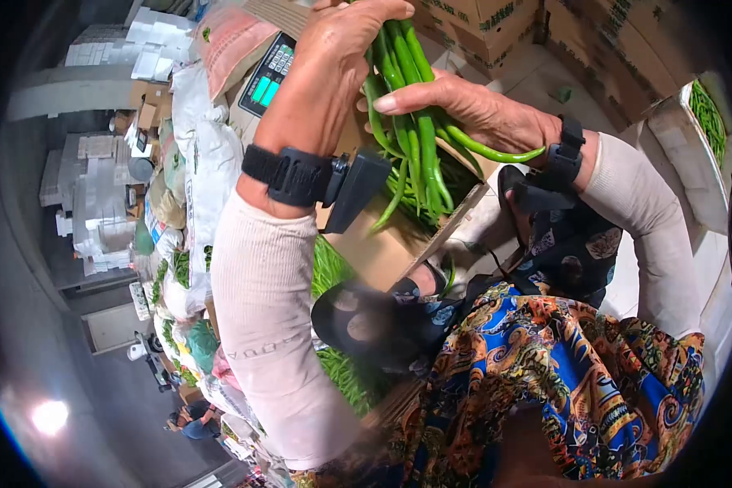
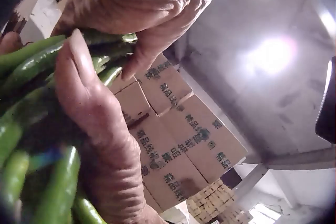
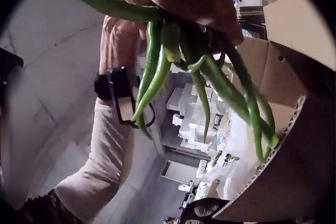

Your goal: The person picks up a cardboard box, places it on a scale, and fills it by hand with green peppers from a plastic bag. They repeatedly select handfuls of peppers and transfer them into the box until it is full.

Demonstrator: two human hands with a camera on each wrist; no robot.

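A bunch of long green chili peppers (image 1: 419, 134) hangs between both hands, over an open cardboard box (image 1: 366, 259). My left hand (image 1: 333, 37) curls round the upper end of the bunch, its far fingers partly cut off by the head view's edge. From the other side, my right hand (image 1: 476, 106) grips the peppers lower down, thumb laid across them. Loose ends of the peppers (image 3: 226, 90) dangle below the grip in the right wrist view. One curved pepper sticks out sideways toward the right wrist. More peppers lie inside the box.
A scale (image 1: 268, 80) with a lit display stands beyond the left forearm. Printed cartons (image 1: 484, 28) are stacked at the back. More green peppers (image 1: 342, 378) lie below the left arm, and others fill a container (image 1: 703, 122) at right. White sacks (image 1: 215, 163) line the left side.
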